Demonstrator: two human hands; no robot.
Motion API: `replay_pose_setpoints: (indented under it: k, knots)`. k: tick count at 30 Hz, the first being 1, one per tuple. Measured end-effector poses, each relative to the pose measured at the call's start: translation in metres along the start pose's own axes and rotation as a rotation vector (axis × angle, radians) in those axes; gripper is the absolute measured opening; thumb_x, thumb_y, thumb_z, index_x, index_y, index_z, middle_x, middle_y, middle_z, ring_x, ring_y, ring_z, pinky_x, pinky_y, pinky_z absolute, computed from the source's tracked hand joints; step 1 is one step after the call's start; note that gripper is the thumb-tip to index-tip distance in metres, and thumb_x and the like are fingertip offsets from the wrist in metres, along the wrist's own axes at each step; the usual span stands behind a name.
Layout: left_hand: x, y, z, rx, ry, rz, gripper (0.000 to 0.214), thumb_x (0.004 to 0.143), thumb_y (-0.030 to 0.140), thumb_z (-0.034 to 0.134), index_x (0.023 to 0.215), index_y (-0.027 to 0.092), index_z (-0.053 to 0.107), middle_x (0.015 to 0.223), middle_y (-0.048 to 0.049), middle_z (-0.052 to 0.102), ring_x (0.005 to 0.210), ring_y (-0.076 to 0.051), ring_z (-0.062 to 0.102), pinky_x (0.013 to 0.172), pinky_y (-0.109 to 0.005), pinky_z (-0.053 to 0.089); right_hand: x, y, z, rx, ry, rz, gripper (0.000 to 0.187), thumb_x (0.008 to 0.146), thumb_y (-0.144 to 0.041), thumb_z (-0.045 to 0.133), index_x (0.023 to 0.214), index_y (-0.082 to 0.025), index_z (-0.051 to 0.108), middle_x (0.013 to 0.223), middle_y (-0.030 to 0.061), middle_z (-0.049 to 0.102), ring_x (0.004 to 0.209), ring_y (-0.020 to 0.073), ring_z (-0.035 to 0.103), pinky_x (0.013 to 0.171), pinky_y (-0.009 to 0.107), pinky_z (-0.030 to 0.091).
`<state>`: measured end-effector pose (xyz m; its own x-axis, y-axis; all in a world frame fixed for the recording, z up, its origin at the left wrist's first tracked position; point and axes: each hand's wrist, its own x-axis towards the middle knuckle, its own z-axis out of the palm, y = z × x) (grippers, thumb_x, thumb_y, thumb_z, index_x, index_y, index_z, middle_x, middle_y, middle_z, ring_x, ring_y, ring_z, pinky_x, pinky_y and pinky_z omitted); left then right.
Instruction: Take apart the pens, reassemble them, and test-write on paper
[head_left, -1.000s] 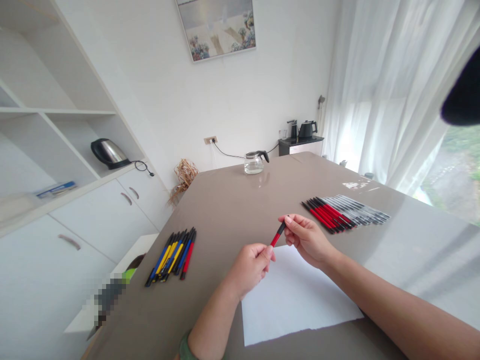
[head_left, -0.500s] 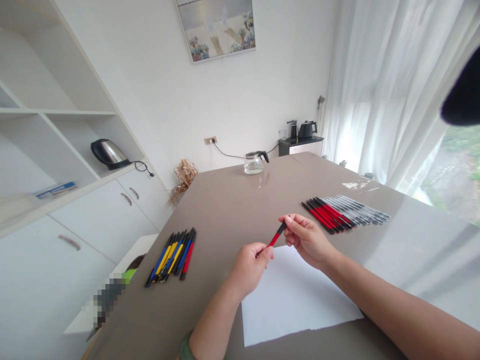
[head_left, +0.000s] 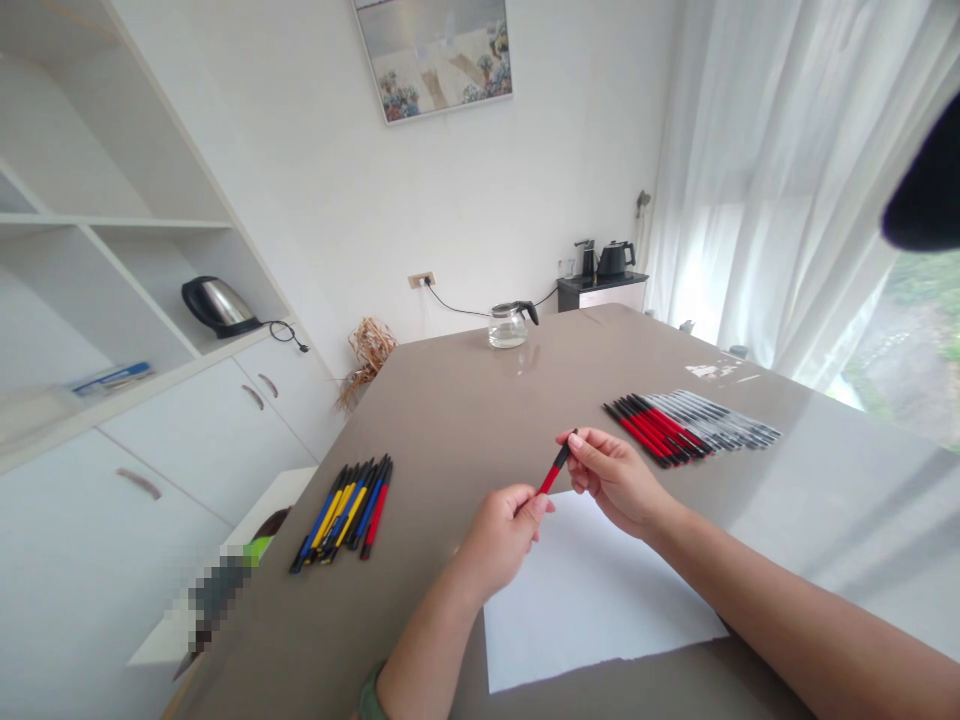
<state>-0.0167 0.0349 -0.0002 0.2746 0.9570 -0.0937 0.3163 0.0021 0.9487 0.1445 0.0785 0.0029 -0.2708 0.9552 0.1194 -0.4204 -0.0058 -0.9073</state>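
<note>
Between my two hands a red pen [head_left: 550,480] with a black end slants over the far edge of a white sheet of paper [head_left: 592,600]. My left hand [head_left: 506,530] is closed round its lower, red part and hides that end. At the upper black end, my right hand [head_left: 607,475] pinches with thumb and fingers. Right of my hands lies a row of red pens [head_left: 656,430], with clear, black-tipped pens [head_left: 724,420] beside them. On the left side rests a loose pile of blue, yellow and red pens [head_left: 341,515].
A glass pot [head_left: 508,328] with a black handle stands at the far end of the brown table [head_left: 450,400]. White cabinets [head_left: 150,430] with a steel kettle [head_left: 220,306] line the left. Behind the table is a low stand [head_left: 604,288] with a dark kettle [head_left: 615,258].
My left fingers have shifted slightly on the red pen. My right hand keeps almost the same place at the black end. The pens on the table have not moved.
</note>
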Motion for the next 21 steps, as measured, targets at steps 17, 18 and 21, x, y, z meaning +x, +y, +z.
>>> replay_pose_setpoints:
  k: [17, 18, 21]
  knots:
    - [0.000, 0.010, 0.000, -0.525, 0.263, 0.230, 0.016, 0.079, 0.032, 0.047, 0.085, 0.017, 0.044, 0.096, -0.0097, 0.060, 0.094, -0.019, 0.053, 0.082, -0.036, 0.036, -0.013, 0.003, 0.016, -0.587, -0.225, 0.001, 0.025, 0.070, -0.039, 0.055, 0.077, -0.015, 0.058, 0.071, 0.0023, 0.057, 0.062, 0.0105, 0.048, 0.056, 0.024, 0.040]
    - [-0.001, 0.011, 0.001, -0.535, 0.229, 0.231, 0.015, 0.078, 0.030, 0.049, 0.084, 0.017, 0.046, 0.098, -0.0103, 0.060, 0.096, -0.020, 0.052, 0.083, -0.036, 0.036, -0.014, 0.003, 0.017, -0.564, -0.230, 0.005, 0.026, 0.070, -0.039, 0.055, 0.079, -0.015, 0.059, 0.072, 0.0027, 0.058, 0.061, 0.0103, 0.048, 0.056, 0.025, 0.040]
    - [-0.001, 0.013, 0.002, -0.515, 0.200, 0.242, 0.014, 0.077, 0.028, 0.052, 0.082, 0.015, 0.051, 0.106, -0.0114, 0.056, 0.101, -0.022, 0.049, 0.085, -0.036, 0.035, -0.014, 0.001, 0.019, -0.481, -0.193, 0.017, 0.025, 0.070, -0.038, 0.055, 0.080, -0.015, 0.060, 0.071, 0.0028, 0.058, 0.056, 0.0088, 0.046, 0.053, 0.024, 0.040]
